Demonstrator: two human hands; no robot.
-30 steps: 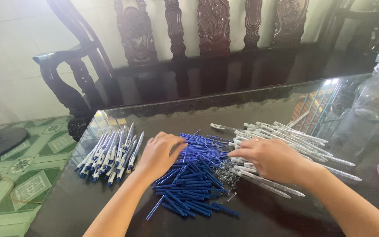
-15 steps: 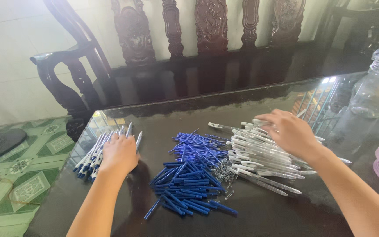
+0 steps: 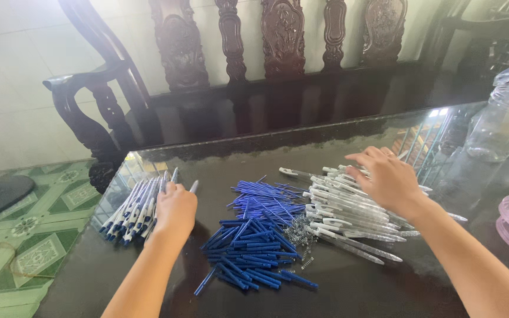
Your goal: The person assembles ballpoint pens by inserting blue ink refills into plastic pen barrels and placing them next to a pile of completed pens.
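**A:** So how far along does this look? Finished pens (image 3: pixel 134 212) are a smallish row under and just left of the left hand (image 3: pixel 176 207), all lined up.

**B:** Way more left than done, I'd say. Blue refills (image 3: pixel 254 235) are heaped just right of that hand, and the clear barrels (image 3: pixel 349 221) are a big pile under the right hand (image 3: pixel 387 179). There's a little clump of springs (image 3: pixel 303 232) between the two heaps too.

**A:** What are the hands actually holding?

**B:** Left one's curled down over the end of the finished row, knuckles up, with one pen poking out past the fingers. It looks closed on it, but I can't tell for sure from above. Right one is spread flat, fingers loose and open, resting on top of the barrels, not gripping any. Both forearms come in low across the table (image 3: pixel 349 282), well apart.
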